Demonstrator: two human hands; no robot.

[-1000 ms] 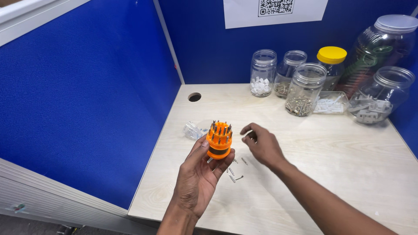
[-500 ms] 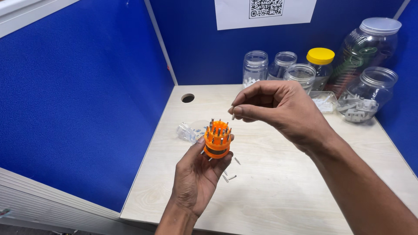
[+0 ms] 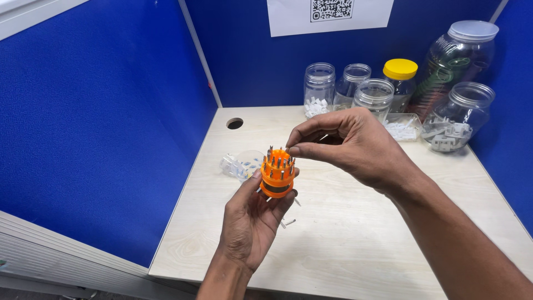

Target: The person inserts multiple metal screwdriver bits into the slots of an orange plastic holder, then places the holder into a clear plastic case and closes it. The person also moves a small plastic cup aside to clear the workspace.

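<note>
Pale wood-grain tabletop (image 3: 355, 244) fills the near ground, walled by blue partitions. Nearest, the left hand (image 3: 252, 222) comes up palm-up from the near edge, its fingers and thumb closed around the base of an orange holder (image 3: 277, 173) held upright above the tabletop, with thin metal bits standing in holes round its top. A few loose bits (image 3: 287, 222) lie on the tabletop just beneath this hand. Just right of the holder and slightly above it, the right hand (image 3: 350, 145) has thumb and forefinger pinched together on a thin bit (image 3: 322, 136), fingertips just beside the holder's top rim. Left of the holder, a little farther, lies a clear bag (image 3: 242, 164) of small white parts. Beyond that, a round hole (image 3: 235, 123) in the tabletop. Farthest, along the back partition, stands a cluster of clear jars (image 3: 344, 89), one with a yellow lid (image 3: 400, 69), some holding white parts
</note>
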